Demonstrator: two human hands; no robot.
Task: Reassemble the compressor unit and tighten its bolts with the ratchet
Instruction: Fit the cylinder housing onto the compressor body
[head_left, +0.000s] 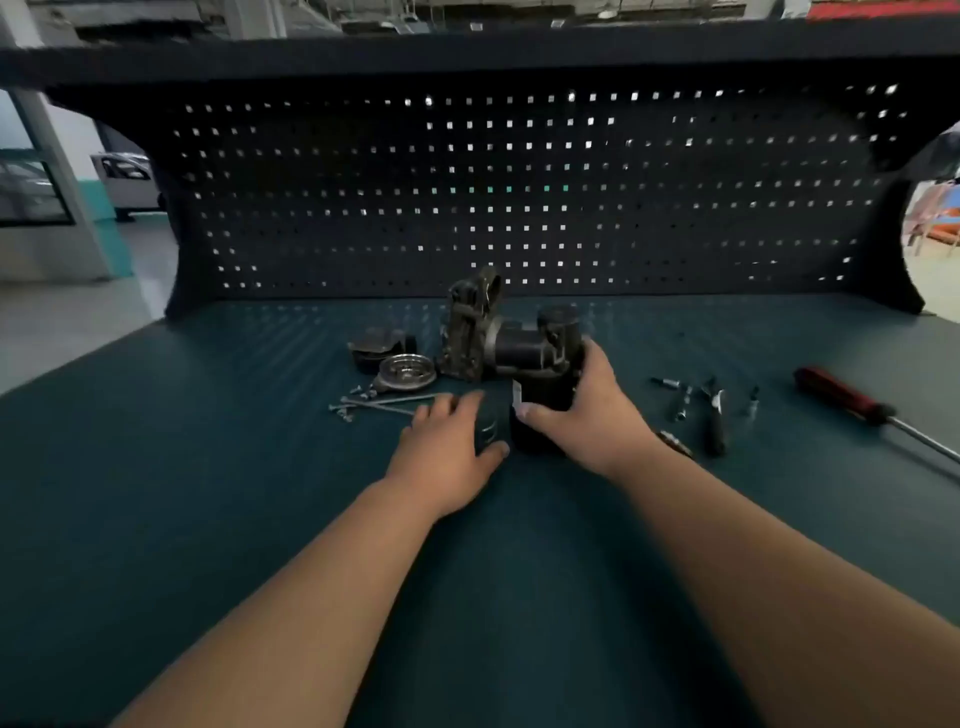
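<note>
The dark grey compressor body stands on the green bench mat near the pegboard. Just in front of it is a black cylindrical housing, and my right hand grips it from the right with the thumb across its front. My left hand rests flat on the mat to the housing's left, fingers straight, over a dark part that I cannot make out. Two long bolts and several small screws lie left of my left hand. A ratchet with a black handle lies to the right.
A round silver plate and a dark cap sit left of the compressor. Sockets and bits lie near the ratchet. A red-handled screwdriver lies at far right. The pegboard closes off the back.
</note>
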